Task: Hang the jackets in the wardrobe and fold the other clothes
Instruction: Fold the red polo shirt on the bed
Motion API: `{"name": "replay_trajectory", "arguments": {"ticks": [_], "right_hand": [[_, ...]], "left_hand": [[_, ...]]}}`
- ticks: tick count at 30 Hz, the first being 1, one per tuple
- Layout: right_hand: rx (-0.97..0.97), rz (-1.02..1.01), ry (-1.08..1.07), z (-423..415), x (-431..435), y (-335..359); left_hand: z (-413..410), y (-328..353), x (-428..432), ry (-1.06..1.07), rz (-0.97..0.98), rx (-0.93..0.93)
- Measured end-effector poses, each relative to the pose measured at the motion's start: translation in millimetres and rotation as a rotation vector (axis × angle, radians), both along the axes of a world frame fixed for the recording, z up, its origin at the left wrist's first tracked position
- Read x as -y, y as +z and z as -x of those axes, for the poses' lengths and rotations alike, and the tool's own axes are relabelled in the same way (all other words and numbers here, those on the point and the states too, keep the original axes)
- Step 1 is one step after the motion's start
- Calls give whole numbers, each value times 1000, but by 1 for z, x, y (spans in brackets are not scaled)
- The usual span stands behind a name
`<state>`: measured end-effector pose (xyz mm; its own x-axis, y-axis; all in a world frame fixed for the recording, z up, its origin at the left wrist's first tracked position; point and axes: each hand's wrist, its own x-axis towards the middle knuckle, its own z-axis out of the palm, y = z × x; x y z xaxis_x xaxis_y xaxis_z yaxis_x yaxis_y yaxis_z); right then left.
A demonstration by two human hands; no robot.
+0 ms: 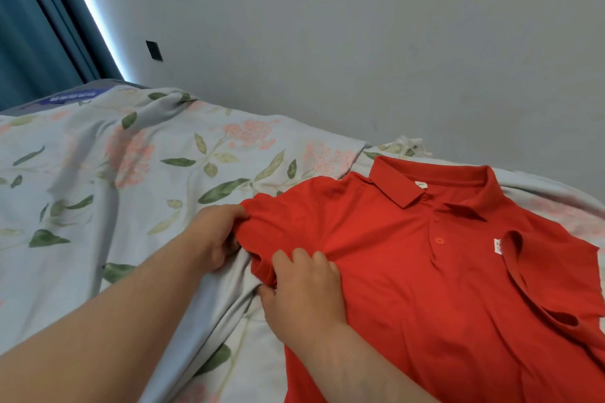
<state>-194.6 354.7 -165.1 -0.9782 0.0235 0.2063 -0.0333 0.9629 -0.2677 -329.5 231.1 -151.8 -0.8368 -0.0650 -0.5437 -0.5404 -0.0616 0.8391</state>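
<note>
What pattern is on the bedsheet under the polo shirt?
Floral: pink flower clusters and green leaves on the pale blue-grey bedsheet, clearest in the head view.

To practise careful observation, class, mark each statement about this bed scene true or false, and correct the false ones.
1. The red polo shirt lies front up on the floral bedsheet. True.
2. The left hand holds a hanger. False: it grips the shirt's sleeve.
3. The right hand touches the shirt. True.
4. The curtain is yellow. False: it is teal.
5. The shirt's collar is tucked out of sight. False: it shows, with the buttons below it.
</note>
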Motion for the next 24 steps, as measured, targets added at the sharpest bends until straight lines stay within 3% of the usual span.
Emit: {"name": "replay_trajectory", "arguments": {"ticks": [2,5,10,12,15,17,20,24], "right_hand": [[-79,86,31,-6,-8,-7],[-93,400,0,-4,-25,-11],[-13,899,-277,0,-46,9],[126,1128,-384,-4,-53,17],[464,1499,-520,-13,-65,25],[616,1680,-562,-18,-80,26],[644,1771,-563,-32,-99,26],[402,1675,-531,-81,-129,22]], "left_hand": [[3,1,-1,17,27,-3],[9,13,-7,94,42,-59],[15,51,-64,13,111,-394],[6,57,-101,-125,165,-519],[-14,37,-138,-475,187,-450],[-25,16,-145,-596,241,-476],[-35,6,-133,-439,212,-591],[-93,11,-103,-428,459,-762]]}}
